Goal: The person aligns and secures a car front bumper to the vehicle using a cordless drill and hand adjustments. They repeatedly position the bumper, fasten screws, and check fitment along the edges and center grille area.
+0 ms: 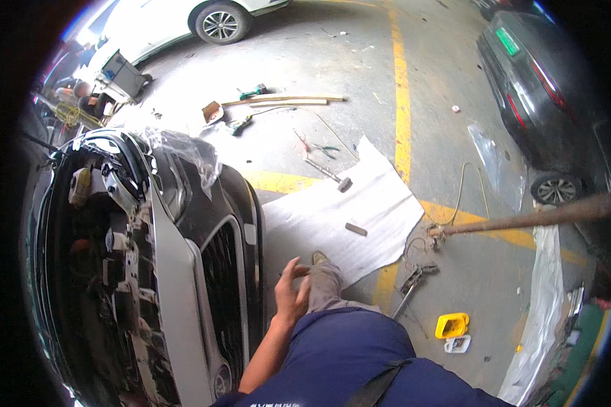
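My left hand hangs in the air in front of my leg, its fingers loosely bent and apart, with nothing visible in it. It is nearest to the front bumper and dark grille of a car whose engine bay lies uncovered on my left. My right hand does not show. Past my shoe, a white sheet is spread on the floor, bearing a small dark flat block. A hammer lies with its head at the sheet's far edge, and pliers rest beyond it.
Beyond the hammer lie two cordless power tools, one green and one yellow, beside wooden strips. A thick brown pole reaches in from the right. A yellow container stands at lower right. Parked cars are a white one and a dark one.
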Demonstrator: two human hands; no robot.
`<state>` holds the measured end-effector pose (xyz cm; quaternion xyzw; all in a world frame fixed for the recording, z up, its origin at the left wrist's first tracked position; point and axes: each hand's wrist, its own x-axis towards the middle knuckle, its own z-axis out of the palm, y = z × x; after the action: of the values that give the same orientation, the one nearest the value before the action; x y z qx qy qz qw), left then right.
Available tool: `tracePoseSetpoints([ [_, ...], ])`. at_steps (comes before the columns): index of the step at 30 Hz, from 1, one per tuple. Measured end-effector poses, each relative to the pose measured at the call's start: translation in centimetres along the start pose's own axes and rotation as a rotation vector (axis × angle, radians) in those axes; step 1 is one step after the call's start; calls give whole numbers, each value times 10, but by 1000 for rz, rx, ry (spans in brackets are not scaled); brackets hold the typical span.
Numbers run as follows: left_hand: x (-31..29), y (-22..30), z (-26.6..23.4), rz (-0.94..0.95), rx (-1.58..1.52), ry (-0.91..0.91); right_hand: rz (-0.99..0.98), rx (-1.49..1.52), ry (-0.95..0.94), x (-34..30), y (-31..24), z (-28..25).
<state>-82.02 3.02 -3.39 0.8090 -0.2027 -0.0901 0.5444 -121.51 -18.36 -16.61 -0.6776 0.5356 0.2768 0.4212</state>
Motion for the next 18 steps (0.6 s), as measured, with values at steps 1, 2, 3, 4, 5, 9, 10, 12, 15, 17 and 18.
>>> tracePoseSetpoints([
  [1,33,3,4,13,-1,-82,-5,69,40,18,-36,-18],
  [2,72,8,7,39,-1,-158,-21,136,72,35,-75,-38],
  [3,110,12,5,67,40,-212,-42,201,93,47,-113,-57],
  [4,142,13,5,84,73,-275,-58,249,110,56,-145,-75],
  [5,176,14,7,103,107,-338,-77,291,128,67,-179,-93],
  [9,301,29,15,-135,-16,-328,-86,365,132,113,-275,-138],
  [10,330,23,22,-151,-40,-330,-75,363,122,132,-292,-144],
  [12,388,3,41,-174,-94,-312,-36,325,85,166,-317,-150],
  [15,481,-24,65,-183,-175,-298,-12,226,-1,250,-358,-162],
  [17,530,-30,56,-254,-64,-406,72,311,-30,310,-401,-181],
  [18,550,-38,55,-299,-113,-370,139,381,-24,331,-435,-202],
])
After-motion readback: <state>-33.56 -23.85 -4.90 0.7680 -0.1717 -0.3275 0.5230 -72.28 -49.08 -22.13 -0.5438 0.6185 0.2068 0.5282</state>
